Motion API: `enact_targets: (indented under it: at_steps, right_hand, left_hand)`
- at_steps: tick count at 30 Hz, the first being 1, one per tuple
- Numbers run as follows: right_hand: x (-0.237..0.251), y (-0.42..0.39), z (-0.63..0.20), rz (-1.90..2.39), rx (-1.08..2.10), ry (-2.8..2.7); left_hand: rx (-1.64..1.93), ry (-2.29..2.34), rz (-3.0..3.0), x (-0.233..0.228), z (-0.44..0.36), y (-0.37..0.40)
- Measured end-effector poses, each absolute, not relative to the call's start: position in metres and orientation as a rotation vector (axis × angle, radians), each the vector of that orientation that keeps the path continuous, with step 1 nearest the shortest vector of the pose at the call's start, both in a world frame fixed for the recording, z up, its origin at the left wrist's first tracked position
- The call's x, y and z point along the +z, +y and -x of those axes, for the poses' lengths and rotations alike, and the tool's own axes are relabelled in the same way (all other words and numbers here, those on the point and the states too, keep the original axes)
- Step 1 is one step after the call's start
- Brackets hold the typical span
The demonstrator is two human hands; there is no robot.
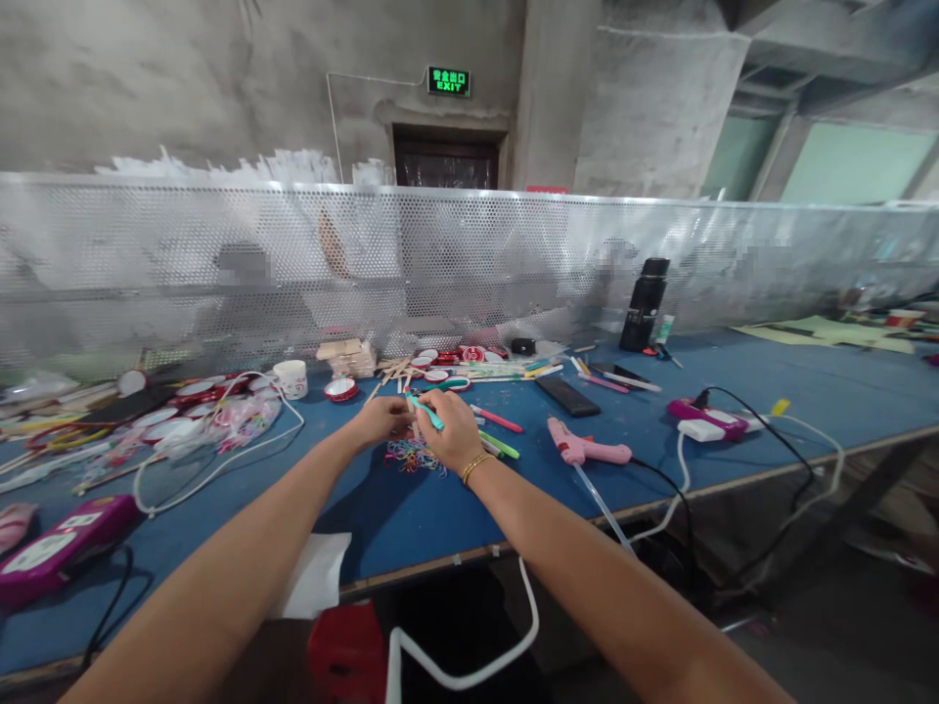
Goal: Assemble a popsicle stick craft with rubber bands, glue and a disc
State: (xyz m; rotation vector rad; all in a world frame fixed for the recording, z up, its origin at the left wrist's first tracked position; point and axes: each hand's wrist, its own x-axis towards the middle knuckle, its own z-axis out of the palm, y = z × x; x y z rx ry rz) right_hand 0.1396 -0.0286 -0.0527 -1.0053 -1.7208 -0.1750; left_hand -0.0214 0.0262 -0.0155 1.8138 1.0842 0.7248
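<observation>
My right hand point(453, 430), with a gold bracelet at the wrist, is closed around a teal-handled tool point(426, 412); its working end is too small to make out. My left hand point(380, 422) meets it fingertip to fingertip, its fingers pinched together, and what they hold is hidden. Just under both hands lies a tangle of thin coloured rubber bands or strings point(415, 456) on the blue table point(432, 518). Beside my right hand are a pink marker point(500, 420) and a green marker point(500, 444).
A pink glue gun point(583, 446) lies to the right, its cord running off the edge. Beyond are a black phone point(567, 395), a black bottle point(645, 305) and a purple power strip point(705, 420). Leftward stand a white cup point(291, 379) and cluttered craft parts behind a white cable point(220, 467).
</observation>
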Motion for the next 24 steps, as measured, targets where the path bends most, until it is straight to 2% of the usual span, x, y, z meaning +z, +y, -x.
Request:
enact_targets:
  at_steps: [24]
  right_hand:
    - [-0.053, -0.0292, -0.1387, 1.033, -0.193, -1.718]
  left_hand:
    - [0.731, 1.088, -1.767, -0.0142, 0.0208, 0.0242]
